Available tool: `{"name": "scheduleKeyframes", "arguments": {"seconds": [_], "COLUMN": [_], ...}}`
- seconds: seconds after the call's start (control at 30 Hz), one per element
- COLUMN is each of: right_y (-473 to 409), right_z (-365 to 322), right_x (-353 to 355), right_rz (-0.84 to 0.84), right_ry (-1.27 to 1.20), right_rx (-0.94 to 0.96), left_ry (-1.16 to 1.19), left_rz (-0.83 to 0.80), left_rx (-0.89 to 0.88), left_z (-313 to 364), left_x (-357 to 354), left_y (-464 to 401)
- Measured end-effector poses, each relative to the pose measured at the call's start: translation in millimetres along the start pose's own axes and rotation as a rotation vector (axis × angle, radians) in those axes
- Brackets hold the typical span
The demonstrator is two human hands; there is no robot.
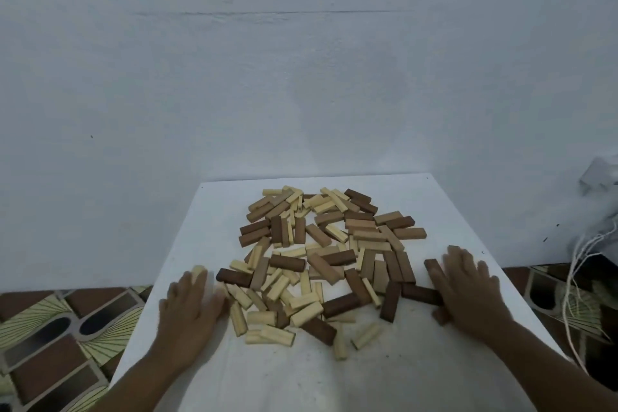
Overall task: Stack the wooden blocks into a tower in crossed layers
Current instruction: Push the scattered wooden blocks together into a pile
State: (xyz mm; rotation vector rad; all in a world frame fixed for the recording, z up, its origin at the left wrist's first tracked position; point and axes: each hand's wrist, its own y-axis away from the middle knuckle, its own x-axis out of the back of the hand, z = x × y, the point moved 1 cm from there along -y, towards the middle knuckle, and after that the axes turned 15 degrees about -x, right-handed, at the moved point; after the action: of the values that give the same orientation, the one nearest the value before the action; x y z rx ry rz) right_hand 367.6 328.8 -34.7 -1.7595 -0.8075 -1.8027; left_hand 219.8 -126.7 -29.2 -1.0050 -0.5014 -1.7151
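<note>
A white table (384, 375) fills the lower centre of the frame, set against a pale wall (267, 94), with patterned floor tiles (63, 338) visible at lower left and lower right. The wooden blocks (327, 257) lie scattered in a loose, single heap across the middle of the tabletop, in pale, mid-brown and dark-brown tones, pointing in all directions and partly overlapping; no layer of a tower is built. The left hand (192, 308) lies palm down at the heap's lower-left edge, its fingers extended and slightly spread, its thumb side touching the outermost pale blocks; one pale block (198, 270) shows just past its fingertips, though motion blur hides whether the fingers rest on it. The right hand (468, 288) lies palm down at the heap's lower-right edge, its fingers straight and fanned apart; a dark block (433, 267) lies against the index finger, and a second dark block (422, 294) meets the hand near the thumb. Neither hand curls around or pinches any block; both flank the heap flat on the table, with the forearms entering from the lower corners of the frame. At the right edge of the frame, pale cords (582, 264) hang beside the table.
</note>
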Motion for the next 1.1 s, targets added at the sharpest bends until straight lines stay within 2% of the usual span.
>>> {"name": "scheduleKeyframes", "arguments": {"seconds": [0.07,0.17,0.27,0.37,0.53,0.6,0.7,0.83,0.93,1.0,1.07,1.1], "right_y": [4,17,22,35,69,73,74,66,54,38,13,-3], "right_z": [-16,-53,-66,-57,-62,-70,-80,-90,-86,-80,-75,-74], "right_x": [-5,1,3,-1,3,4,2,0,7,14,20,20], "right_rz": [0.086,0.152,0.091,0.052,-0.067,-0.098,-0.099,-0.106,-0.04,0.009,0.02,0.01], "right_ry": [-0.138,-0.402,-0.532,-0.457,-0.258,-0.242,-0.223,-0.204,-0.243,-0.353,-0.503,-0.54], "right_rx": [0.052,0.082,0.11,0.055,0.187,0.177,0.159,0.142,0.14,0.131,0.084,0.053], "left_ry": [-0.094,-0.012,0.126,0.168,-0.056,-0.097,-0.143,-0.142,-0.023,0.071,0.104,0.085], "left_rz": [0.01,0.033,0.099,0.093,-0.133,-0.194,-0.211,-0.203,-0.149,-0.024,0.098,0.111], "left_rx": [-0.07,-0.087,-0.09,-0.155,-0.24,-0.266,-0.31,-0.253,-0.313,-0.373,-0.336,-0.277], "left_z": [9,25,32,23,24,35,52,66,64,56,42,35], "left_x": [-14,-35,-37,-25,-23,-25,-35,-42,-32,-19,-11,-11], "left_y": [-8,-16,-12,3,15,15,13,6,4,1,-9,-18]}}
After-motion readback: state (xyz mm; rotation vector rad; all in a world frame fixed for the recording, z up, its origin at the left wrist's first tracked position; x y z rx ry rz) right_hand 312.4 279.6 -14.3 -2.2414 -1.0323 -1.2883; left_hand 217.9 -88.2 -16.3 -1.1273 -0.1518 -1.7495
